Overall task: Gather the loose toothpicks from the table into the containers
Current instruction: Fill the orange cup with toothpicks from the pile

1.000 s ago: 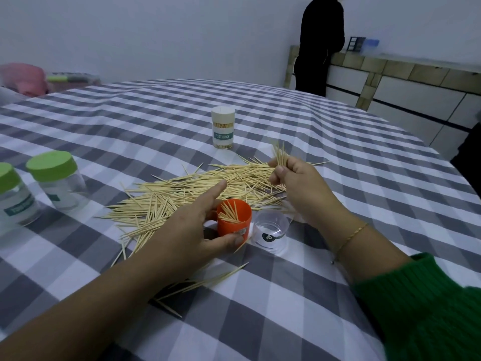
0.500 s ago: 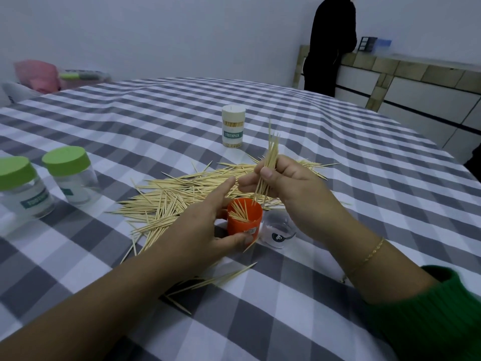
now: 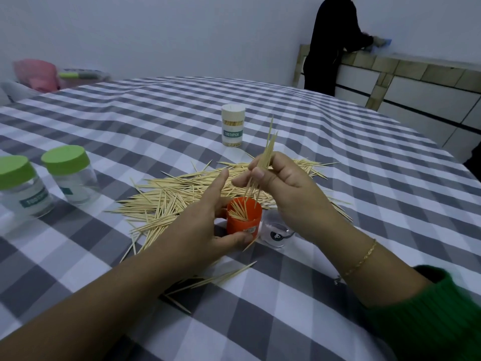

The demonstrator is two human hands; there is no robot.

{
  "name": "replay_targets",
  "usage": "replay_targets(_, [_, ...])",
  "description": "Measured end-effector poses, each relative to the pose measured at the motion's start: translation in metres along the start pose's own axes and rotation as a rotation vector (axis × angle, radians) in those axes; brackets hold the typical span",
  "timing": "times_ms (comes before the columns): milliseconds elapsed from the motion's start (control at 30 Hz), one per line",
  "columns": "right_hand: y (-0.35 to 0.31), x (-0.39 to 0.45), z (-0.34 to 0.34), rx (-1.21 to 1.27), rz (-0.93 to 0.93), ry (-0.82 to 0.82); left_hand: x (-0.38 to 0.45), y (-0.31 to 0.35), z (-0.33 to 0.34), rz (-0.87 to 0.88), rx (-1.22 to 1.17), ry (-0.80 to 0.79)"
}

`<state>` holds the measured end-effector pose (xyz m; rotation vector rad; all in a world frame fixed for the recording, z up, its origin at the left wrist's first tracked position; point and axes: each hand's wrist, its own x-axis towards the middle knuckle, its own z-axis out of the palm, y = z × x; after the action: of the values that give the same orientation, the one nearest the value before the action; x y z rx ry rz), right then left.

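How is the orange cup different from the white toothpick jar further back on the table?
The orange cup is open-topped, with toothpicks leaning loosely inside; the white toothpick jar is capped, its toothpicks packed upright behind a clear band. The left hand holds the cup, while the jar stands untouched beyond the toothpick pile. The cup looks shorter. Both stand upright on the checked tablecloth.

Checked-cloth bench (image 3: 338, 178) carries everything. Heap of loose wooden toothpicks (image 3: 182, 194) mid-bench. Small orange plastic cup (image 3: 244, 217) at heap's near edge, toothpicks inside. Clear plastic lid (image 3: 276, 233) just right of cup. Left hand (image 3: 200, 225) around cup from left; right hand (image 3: 286, 188) above cup with a toothpick bundle (image 3: 265, 162). White-capped toothpick cylinder (image 3: 233, 128) behind heap. Two green-lidded clear jars (image 3: 70, 173) far left. Few stray toothpicks (image 3: 216, 278) nearer than cup.
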<state>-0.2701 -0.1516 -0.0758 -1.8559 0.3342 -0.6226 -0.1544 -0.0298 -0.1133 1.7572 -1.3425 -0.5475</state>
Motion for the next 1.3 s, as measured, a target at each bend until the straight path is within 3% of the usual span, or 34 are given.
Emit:
replay_targets(533, [-0.002, -0.003, -0.004, -0.266, 0.202, -0.239, -0.001, 0.003, -0.001, 0.013, -0.016, 0.014])
replay_targets(833, [-0.005, -0.005, -0.008, -0.244, 0.224, -0.248, -0.001, 0.003, -0.001, -0.012, 0.0, 0.009])
replay_targets(933, [-0.009, -0.005, -0.017, -0.231, 0.206, -0.162, -0.001, 0.002, -0.001, -0.021, 0.024, 0.014])
replay_targets(1100, [-0.001, 0.002, -0.052, -0.612, 0.299, 0.087, -0.001, 0.001, -0.001, -0.04, 0.079, 0.027])
replay_targets(1200, [0.014, 0.004, -0.074, -0.933, 0.462, 0.1, -0.001, 0.0, -0.002, -0.043, 0.094, 0.025])
replay_targets(1300, [0.019, 0.002, -0.09, -1.02, 0.591, 0.072, -0.002, 0.002, -0.002, -0.045, 0.076, 0.021])
